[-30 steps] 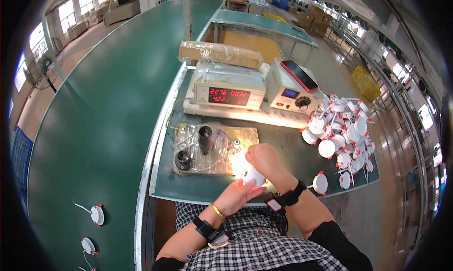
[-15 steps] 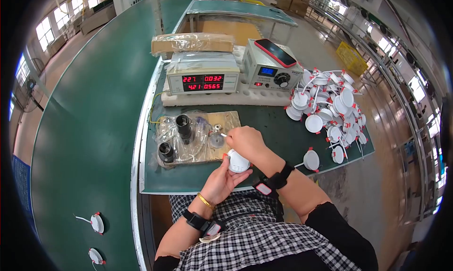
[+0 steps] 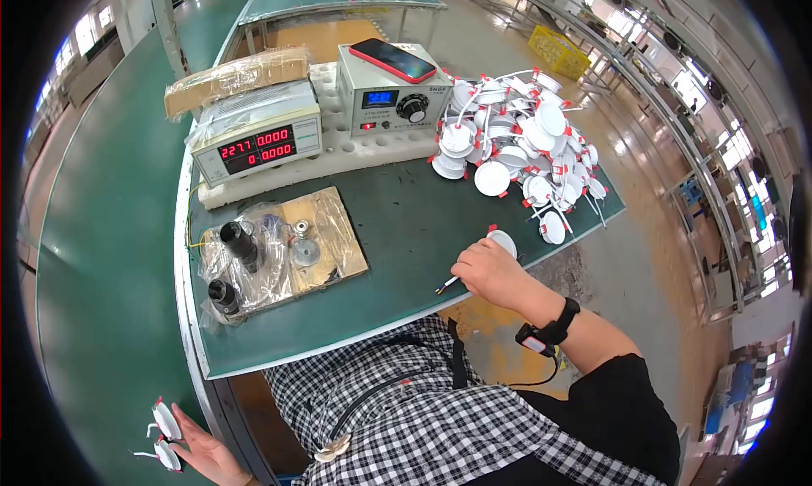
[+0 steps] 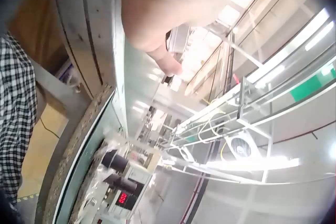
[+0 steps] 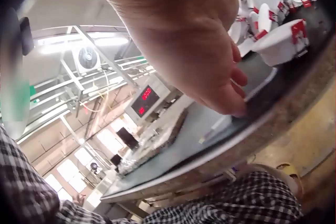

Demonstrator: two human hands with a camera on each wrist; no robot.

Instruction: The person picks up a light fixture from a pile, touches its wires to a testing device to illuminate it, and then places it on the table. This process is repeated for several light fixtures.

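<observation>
In the head view, my left hand (image 3: 207, 454) is over the green belt at lower left, fingers extended. Its fingertips are right at a white round downlight (image 3: 166, 421) with red clips, and a second downlight (image 3: 167, 455) lies just below that one. The left wrist view shows only part of this hand (image 4: 157, 29); the lamps are hidden there. My right hand (image 3: 492, 274) pinches the white cable (image 3: 450, 284) of another downlight (image 3: 504, 242) near the table's front edge. The cable's bare wire ends poke out past the fingertips.
A heap of white downlights (image 3: 516, 139) covers the table's right side. Behind stand a power meter (image 3: 258, 139) with red digits and a grey supply box (image 3: 393, 97) bearing a phone (image 3: 393, 60). A board (image 3: 338, 247) with black sockets (image 3: 239, 245) lies at left.
The left hand has left the board, carrying the downlight to the belt at lower left. The right hand has moved right to another downlight's cable. The meter's current reading has dropped to zero.
</observation>
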